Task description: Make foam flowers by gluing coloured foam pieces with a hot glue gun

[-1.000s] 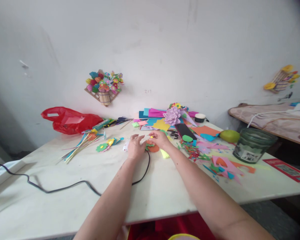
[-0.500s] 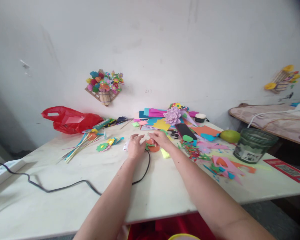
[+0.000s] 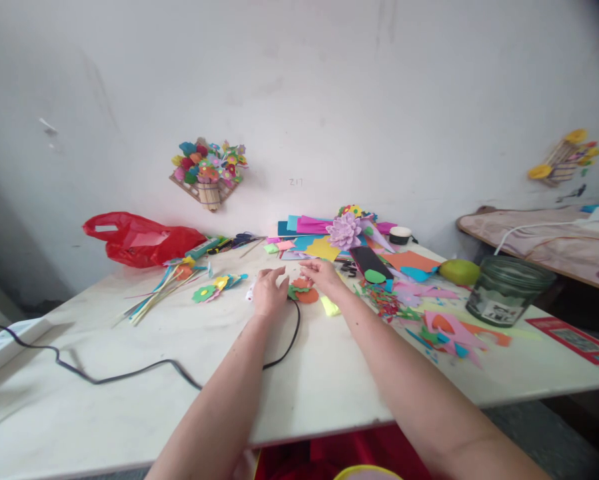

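My left hand (image 3: 270, 291) is over the middle of the white table (image 3: 324, 380), fingers bent toward the right, beside a small white object (image 3: 250, 292) and a black cord (image 3: 297, 333). Whether it holds anything is too small to tell. Opposite it, my right hand (image 3: 321, 276) has its thumb and fingertips close together; anything between them is too small to make out. Orange and green foam shapes (image 3: 306, 294) lie just below and between the hands. A yellow-green piece (image 3: 330, 306) rests under my right wrist.
Left are a red plastic bag (image 3: 144, 240), thin sticks (image 3: 156, 297) and foam flowers (image 3: 204, 293). Toward the right lie colored foam sheets (image 3: 412, 261), scraps (image 3: 452, 330), a lilac flower (image 3: 346, 231), a yellow-green fruit (image 3: 459, 272) and a glass jar (image 3: 509, 293). Flower baskets hang on the wall.
My hands have shifted slightly, with my left fingers a little farther left and my right hand slightly to the right. More of the orange and green shapes shows between them.
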`<state>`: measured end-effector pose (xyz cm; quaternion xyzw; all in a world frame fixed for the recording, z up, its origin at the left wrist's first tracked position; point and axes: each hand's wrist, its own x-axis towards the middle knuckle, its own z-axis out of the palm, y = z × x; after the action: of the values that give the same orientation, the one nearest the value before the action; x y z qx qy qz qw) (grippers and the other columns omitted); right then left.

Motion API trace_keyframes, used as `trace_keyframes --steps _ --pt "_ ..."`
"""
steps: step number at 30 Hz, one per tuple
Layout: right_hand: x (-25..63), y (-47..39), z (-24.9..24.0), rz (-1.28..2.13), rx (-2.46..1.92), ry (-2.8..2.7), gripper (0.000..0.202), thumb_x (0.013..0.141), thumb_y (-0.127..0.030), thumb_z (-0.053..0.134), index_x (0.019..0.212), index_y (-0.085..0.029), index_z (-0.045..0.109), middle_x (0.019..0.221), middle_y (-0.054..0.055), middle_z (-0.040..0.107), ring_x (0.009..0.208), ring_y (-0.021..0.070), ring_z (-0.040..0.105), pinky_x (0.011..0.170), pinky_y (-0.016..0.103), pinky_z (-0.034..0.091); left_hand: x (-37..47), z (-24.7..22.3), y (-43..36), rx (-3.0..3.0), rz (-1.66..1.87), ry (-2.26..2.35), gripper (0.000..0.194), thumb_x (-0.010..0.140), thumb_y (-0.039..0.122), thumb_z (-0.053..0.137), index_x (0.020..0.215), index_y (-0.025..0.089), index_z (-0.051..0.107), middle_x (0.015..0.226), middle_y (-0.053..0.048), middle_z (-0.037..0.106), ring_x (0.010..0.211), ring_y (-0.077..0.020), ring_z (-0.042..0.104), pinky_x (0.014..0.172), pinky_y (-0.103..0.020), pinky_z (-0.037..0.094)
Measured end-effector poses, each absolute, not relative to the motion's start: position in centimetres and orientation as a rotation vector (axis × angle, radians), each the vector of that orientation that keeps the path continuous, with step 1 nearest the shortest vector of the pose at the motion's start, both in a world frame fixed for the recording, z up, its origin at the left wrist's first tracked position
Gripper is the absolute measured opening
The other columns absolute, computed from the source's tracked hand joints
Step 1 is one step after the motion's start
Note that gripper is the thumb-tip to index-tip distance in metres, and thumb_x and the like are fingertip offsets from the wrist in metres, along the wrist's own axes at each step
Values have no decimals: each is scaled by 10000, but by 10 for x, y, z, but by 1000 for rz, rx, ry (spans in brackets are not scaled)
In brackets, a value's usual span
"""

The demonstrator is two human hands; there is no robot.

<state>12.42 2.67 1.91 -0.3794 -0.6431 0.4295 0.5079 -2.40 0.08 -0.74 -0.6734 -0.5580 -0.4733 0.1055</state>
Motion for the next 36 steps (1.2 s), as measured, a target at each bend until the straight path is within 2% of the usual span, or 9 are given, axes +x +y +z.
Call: trace_keyframes --steps 5,8,15,18,22,26,30,33,36 --pt "122 31 14 1058 -847 -1583 95 614 -163 600 702 -148 568 500 -48 532 381 52 451 415 176 402 -24 -7 1 -2005 -1386 -1655 267 735 260 483 974 215 595 880 -29 634 937 -182 509 793 -304 428" --pt "122 27 16 1095 -856 -1585 79 649 -215 591 679 -152 554 506 -29 547 406 66 480 409 178 407 -24 -8 1 -1995 -1393 -1655 264 731 259 488 967 213 598 877 -29 635 928 -181 512 790 -302 427" --pt "125 14 23 1207 -856 -1553 373 757 -481 433 620 -142 502 482 -2 524 341 55 428 314 170 319 -24 -9 1 -1992 -1404 -1644 251 733 256 489 951 213 604 879 -28 635 928 -182 512 789 -298 425" --pt "124 17 19 1195 -817 -1572 346 711 -461 513 593 -136 493 472 -17 511 340 42 413 316 160 303 -23 -8 0 -2000 -1402 -1662 254 731 258 489 955 215 602 880 -26 633 925 -177 513 784 -294 425" --pt "121 22 14 1185 -822 -1593 233 588 -310 663 643 -132 525 486 -35 531 384 46 444 352 154 345 -23 -8 0 -1991 -1402 -1677 261 724 254 496 961 213 600 888 -27 629 920 -170 514 785 -284 422" --pt "120 24 14 1182 -892 -1568 203 682 -325 575 644 -132 530 492 -18 546 375 52 454 341 158 349 -25 -7 0 -1944 -1397 -1677 257 725 244 491 954 208 603 870 -31 632 927 -180 505 776 -283 421" --pt "126 24 16 1134 -979 -1496 357 760 -459 439 604 -145 504 433 -15 510 313 50 413 288 161 288 -28 -4 0 -1829 -1438 -1730 266 733 250 476 965 199 597 878 -45 628 926 -189 504 774 -291 420" --pt "127 26 15 1069 -1036 -1518 355 726 -460 486 557 -148 489 416 -21 497 305 48 398 292 162 282 -31 -3 0 -1749 -1475 -1775 268 738 260 467 964 199 597 889 -43 631 927 -190 504 775 -291 419" --pt "124 29 13 1001 -1054 -1595 194 641 -317 611 610 -145 526 453 -33 515 360 59 445 329 157 323 -33 -3 0 -1718 -1478 -1797 272 739 267 461 963 198 598 900 -37 633 936 -191 500 781 -292 415"
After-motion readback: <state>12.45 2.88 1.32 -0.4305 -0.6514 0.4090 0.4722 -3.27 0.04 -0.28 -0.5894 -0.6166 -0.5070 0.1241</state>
